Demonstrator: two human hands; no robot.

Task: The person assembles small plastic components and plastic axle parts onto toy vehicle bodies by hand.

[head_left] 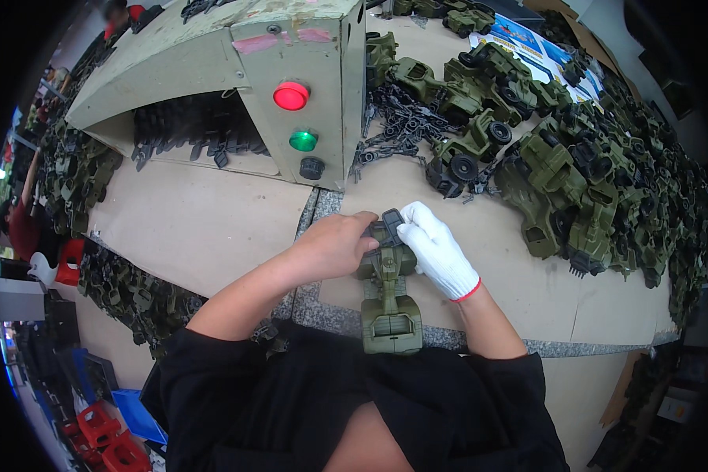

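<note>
An olive-green toy truck body [391, 325] stands at the table's front edge, close against my dark clothing. A dark grey plastic part [392, 223] sits at its far end, between my hands. My bare left hand [332, 244] is closed around the left side of that end, thumb and fingers on the grey part. On the other side my right hand [437, 250], in a white knitted glove with a red cuff, has its fingers curled against the grey part. The fingertips of both hands partly cover the spot where part and body meet.
A pale green metal machine [334, 47] with red and green lamps stands ahead, dark parts [212, 130] inside its opening. Green toy vehicles [558, 169] are heaped at right, beside black small parts [405, 118]. Red stools [98, 425] are at lower left; a person [118, 17] is far left.
</note>
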